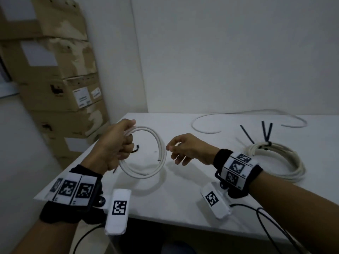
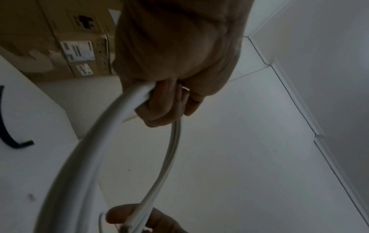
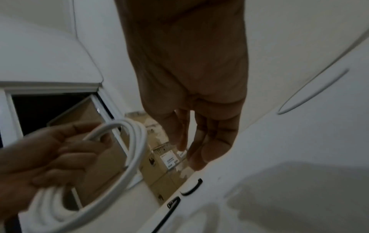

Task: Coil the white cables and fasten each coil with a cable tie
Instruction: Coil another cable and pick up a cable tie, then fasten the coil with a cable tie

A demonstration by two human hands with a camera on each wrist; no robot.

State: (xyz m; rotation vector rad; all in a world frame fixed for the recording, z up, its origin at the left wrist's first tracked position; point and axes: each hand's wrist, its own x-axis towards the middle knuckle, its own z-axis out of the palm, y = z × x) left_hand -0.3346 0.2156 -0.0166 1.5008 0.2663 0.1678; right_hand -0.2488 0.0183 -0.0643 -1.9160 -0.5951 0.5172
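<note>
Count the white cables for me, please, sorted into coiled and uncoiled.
Coiled cables: 2 (held coil, tied coil)
Uncoiled cables: 1 (loose cable)
Total: 3

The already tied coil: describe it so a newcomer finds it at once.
Start at the white table and look to its right side, beyond the right hand. The tied coil lies flat there, apart from both hands. Unlike the coil in the left hand, black ties already bind it.
</note>
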